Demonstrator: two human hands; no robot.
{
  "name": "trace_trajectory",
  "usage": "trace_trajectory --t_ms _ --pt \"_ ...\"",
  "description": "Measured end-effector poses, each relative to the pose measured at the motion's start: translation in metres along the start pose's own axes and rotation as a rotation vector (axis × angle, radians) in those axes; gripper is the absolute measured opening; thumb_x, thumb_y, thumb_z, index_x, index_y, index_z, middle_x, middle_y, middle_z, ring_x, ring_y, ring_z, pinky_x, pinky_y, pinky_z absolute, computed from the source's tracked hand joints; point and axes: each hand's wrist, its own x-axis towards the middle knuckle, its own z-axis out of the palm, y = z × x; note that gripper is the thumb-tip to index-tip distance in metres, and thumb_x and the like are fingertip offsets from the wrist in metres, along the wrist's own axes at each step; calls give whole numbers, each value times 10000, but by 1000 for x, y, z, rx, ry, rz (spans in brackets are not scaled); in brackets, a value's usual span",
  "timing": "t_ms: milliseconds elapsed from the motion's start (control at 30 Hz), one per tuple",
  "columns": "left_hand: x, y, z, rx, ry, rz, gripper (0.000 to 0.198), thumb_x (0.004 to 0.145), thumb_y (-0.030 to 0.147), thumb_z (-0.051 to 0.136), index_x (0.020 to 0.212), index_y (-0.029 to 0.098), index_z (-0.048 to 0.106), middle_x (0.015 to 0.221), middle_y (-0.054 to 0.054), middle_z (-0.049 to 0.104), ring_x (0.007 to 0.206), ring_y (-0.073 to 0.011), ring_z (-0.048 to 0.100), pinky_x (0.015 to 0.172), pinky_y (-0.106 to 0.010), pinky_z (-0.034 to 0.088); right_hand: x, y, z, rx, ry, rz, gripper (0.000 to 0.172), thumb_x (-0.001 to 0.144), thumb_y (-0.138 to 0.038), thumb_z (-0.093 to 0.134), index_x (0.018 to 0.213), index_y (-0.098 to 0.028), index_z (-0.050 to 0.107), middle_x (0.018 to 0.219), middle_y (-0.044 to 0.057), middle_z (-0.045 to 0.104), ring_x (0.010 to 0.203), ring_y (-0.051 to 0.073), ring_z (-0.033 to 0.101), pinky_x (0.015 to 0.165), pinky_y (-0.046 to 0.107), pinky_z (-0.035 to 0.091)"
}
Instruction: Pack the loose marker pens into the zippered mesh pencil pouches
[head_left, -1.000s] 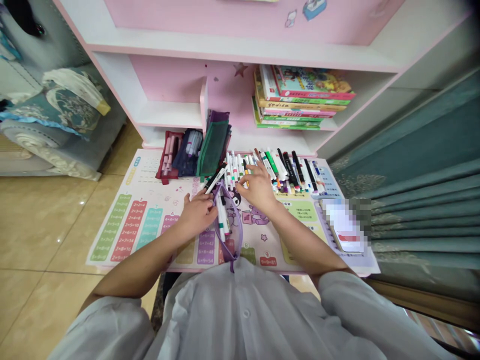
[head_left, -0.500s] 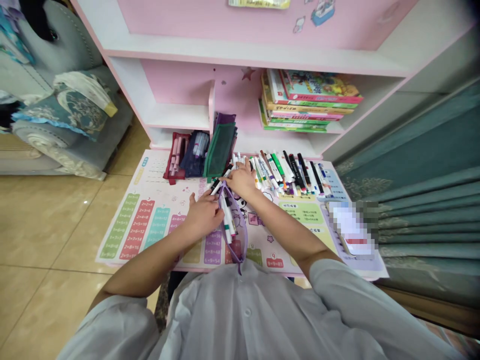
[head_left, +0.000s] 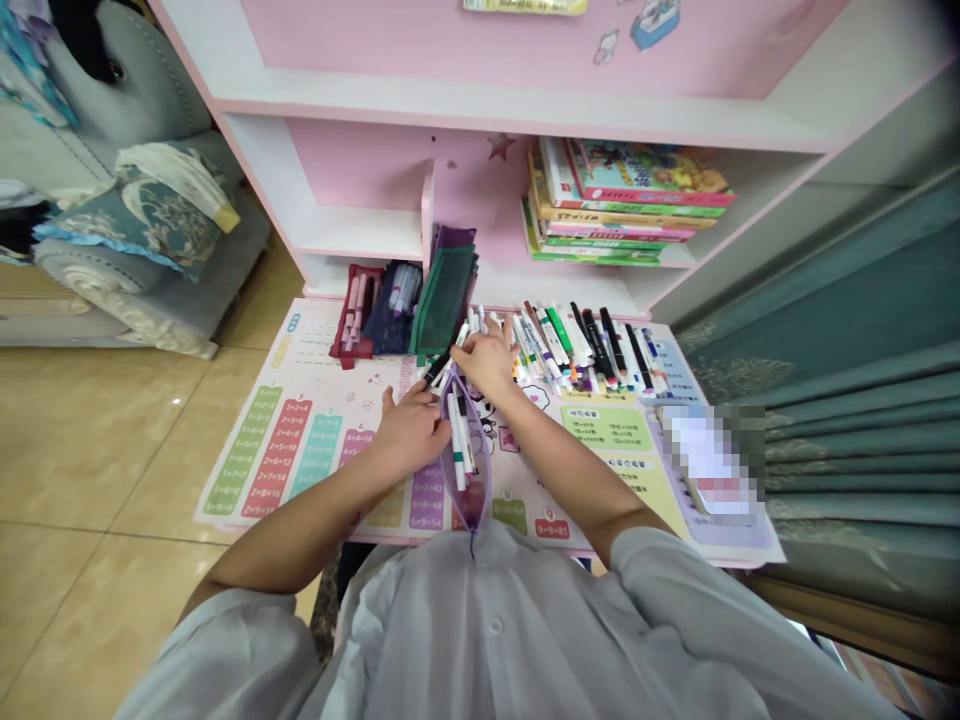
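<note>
My left grip (head_left: pixel 414 432) rests against the left side of a purple pouch (head_left: pixel 488 472) on the table (head_left: pixel 525 497), fingers loosely bent near a black-capped marker (head_left: pixel 437 369); my right grip (head_left: pixel 487 362) spans the pouch's far end and the left part of a row of loose markers (head_left: pixel 574 345), fingers spread; whether either one pinches anything I cannot tell, as the fingers cover it; the pouch gapes open, a few white markers (head_left: pixel 457 452) lying inside, and a green pouch (head_left: pixel 442 300) leans just beyond.

The soft mouth could fold inward and snag a marker's end, I judge, if my left side slackens; a brush of my right wrist could set the loose markers rolling, being round and unfenced; a tug toward my shirt (head_left: pixel 480 610) could drag the pouch off, as its near end lies at the table's edge.

A second ago my right grip stood farther right, clear of the pouch; now it has come left to the pouch's far end, while my left keeps its place alongside and the white markers remain inside.
</note>
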Motion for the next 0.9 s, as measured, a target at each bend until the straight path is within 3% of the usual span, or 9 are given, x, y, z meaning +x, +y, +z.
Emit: trace_trajectory --t_ms 200,300,433,533,667,900 --pt "0 1 1 -23 3 -21 305 874 258 458 695 205 699 1242 -87 678 1391 -329 423 1123 -713 195 2 14 -38 61 163 4 224 832 -328 543 732 -182 681 1495 123 466 1474 373 226 1095 656 281" --pt "1 2 0 -22 -4 -22 310 876 258 456 699 209 705 1262 -83 674 1393 -322 423 1128 -701 200 -4 20 -60 59 216 -48 231 853 -299 502 713 -188 649 1467 129 495 1436 321 336 1161 582 239" --pt "1 3 0 -24 -10 -36 307 877 264 459 738 207 727 1290 -82 664 1390 -324 427 1133 -694 208 -33 23 -78 152 149 -157 197 819 -276 545 638 -202 576 1455 99 513 1449 303 324 1198 537 207" --pt "1 3 0 -23 -10 -45 301 883 264 461 757 205 729 1306 -81 658 1388 -318 432 1128 -697 215 -64 21 -79 214 -21 -217 198 746 -263 626 578 -198 543 1463 102 509 1485 368 232 1153 605 248" --pt "1 2 2 -13 21 -30 296 881 250 466 736 202 719 1293 -81 667 1379 -313 444 1118 -701 225 -94 17 -66 129 -203 -257 181 723 -234 653 570 -186 570 1472 127 496 1474 413 232 1093 681 259" --pt "0 2 4 12 47 -11 300 877 244 468 736 211 730 1265 -72 683 1374 -311 452 1126 -706 202 -106 15 -43 -95 -307 -270 155 760 -273 673 646 -169 689 1507 138 451 1470 420 216 1087 727 185"
